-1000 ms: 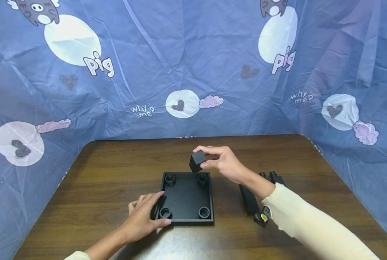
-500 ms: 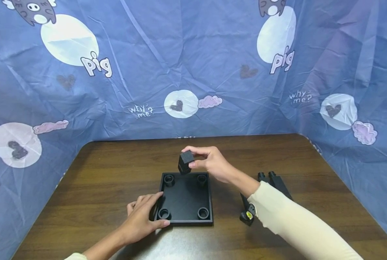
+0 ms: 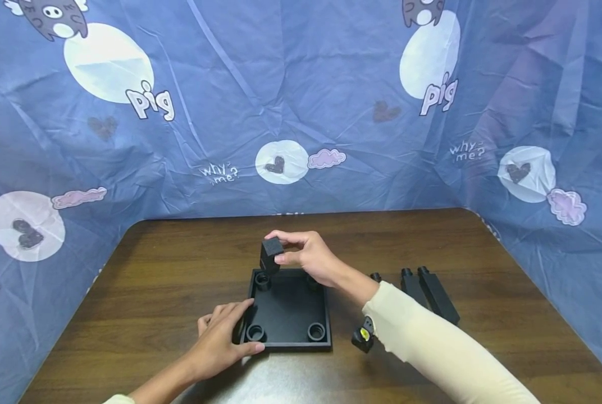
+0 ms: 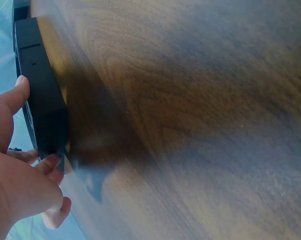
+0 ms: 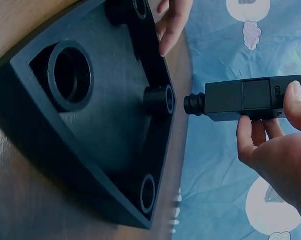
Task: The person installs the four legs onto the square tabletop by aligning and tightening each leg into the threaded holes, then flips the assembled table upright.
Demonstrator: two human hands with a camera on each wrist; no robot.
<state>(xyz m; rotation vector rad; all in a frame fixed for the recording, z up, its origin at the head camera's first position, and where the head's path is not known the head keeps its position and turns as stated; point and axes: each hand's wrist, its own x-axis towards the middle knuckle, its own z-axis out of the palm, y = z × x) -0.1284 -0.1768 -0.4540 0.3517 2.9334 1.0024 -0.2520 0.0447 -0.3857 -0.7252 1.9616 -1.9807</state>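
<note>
A black square tabletop (image 3: 288, 308) lies underside up on the wooden table, with a round socket in each corner. My left hand (image 3: 220, 342) holds its near-left corner, thumb on the front rim and fingers along the left side. Over the far-left socket (image 3: 263, 280), my right hand (image 3: 311, 258) pinches a black square table leg (image 3: 269, 255) by its upper end. That leg (image 5: 230, 100) points its threaded end (image 5: 194, 104) toward a socket (image 5: 163, 100) in the right wrist view, with a gap between them. The right hand partly covers the far-right socket in the head view.
Two more black legs (image 3: 441, 300) lie on the table at the right. The tip of another (image 3: 375, 277) shows beside my right forearm, which hides its remainder. A blue printed cloth (image 3: 281, 112) hangs around the table's back and sides.
My right hand has carried the leg leftward, from above the tabletop's far-right part to above its far-left corner. The legs at the right are less covered by the arm. My left hand stays put.
</note>
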